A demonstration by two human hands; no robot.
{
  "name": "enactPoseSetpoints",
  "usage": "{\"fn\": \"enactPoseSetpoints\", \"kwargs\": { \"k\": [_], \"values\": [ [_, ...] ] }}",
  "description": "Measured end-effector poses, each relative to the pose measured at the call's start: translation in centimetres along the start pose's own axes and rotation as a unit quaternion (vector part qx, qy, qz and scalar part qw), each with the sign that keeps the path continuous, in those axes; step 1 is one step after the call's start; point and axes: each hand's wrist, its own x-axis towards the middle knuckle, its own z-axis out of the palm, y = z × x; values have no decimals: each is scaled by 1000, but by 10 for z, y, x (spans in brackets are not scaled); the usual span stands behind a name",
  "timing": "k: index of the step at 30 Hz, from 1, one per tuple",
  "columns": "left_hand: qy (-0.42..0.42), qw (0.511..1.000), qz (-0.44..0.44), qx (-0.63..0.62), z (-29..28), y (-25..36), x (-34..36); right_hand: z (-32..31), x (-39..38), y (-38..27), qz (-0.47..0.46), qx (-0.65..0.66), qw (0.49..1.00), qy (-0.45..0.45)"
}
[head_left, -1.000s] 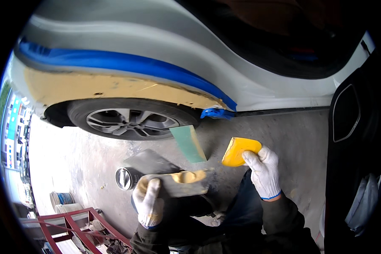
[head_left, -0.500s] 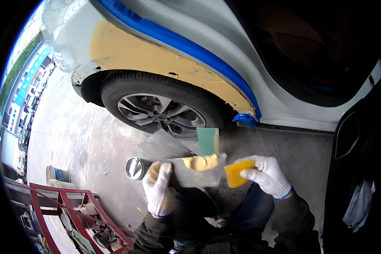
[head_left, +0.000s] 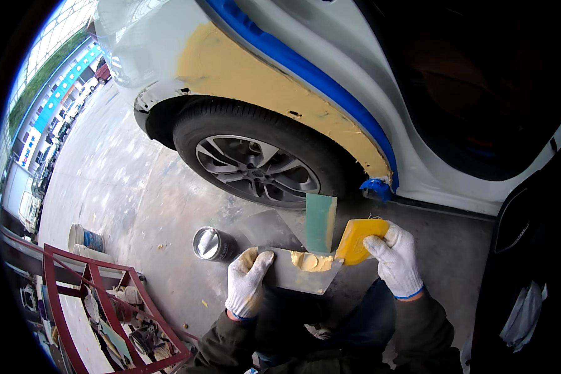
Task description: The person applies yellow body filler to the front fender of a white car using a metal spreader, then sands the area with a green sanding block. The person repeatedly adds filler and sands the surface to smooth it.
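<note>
My left hand, in a white knit glove, grips one end of a flat grey mixing plate. A lump of tan body filler lies along the plate's far edge. In my gloved right hand is a yellow plastic spreader, pinched between thumb and fingers, its lower corner close to the plate's right end. Beyond both hands is the car's wheel. Above it, tan filler covers the silver wheel-arch panel, bordered by blue masking tape.
A green rectangular sheet stands beyond the plate, near the tyre. An open metal can sits on the concrete floor beside a grey sheet. At left is a dark red metal rack with assorted items; buckets stand behind it. An open car door borders the right.
The spreader has turned more upright and now meets or nearly meets the plate's right end. The plate has tilted down to the right. The whole view has shifted, with the car appearing further right.
</note>
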Motion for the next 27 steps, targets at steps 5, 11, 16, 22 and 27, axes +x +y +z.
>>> {"fn": "enactPoseSetpoints", "kwargs": {
  "k": [5, 11, 16, 22, 27],
  "values": [
    [25, 999, 13, -46, 2, 2, 3, -1, 1, 4, 28, -60, 996, -57],
    [32, 994, 24, -100, -2, 13, 2, -8, 3, 6, 49, -114, 992, -12],
    [-18, 999, -39, 30, -3, 4, 3, -4, 4, 3, 66, -78, 994, -35],
    [28, 999, 15, 30, 12, 5, 3, -6, 3, 4, 57, -128, 988, -70],
    [56, 998, 2, -2, 12, 3, 1, -12, 7, 6, 64, -157, 983, -74]
  ]
}}
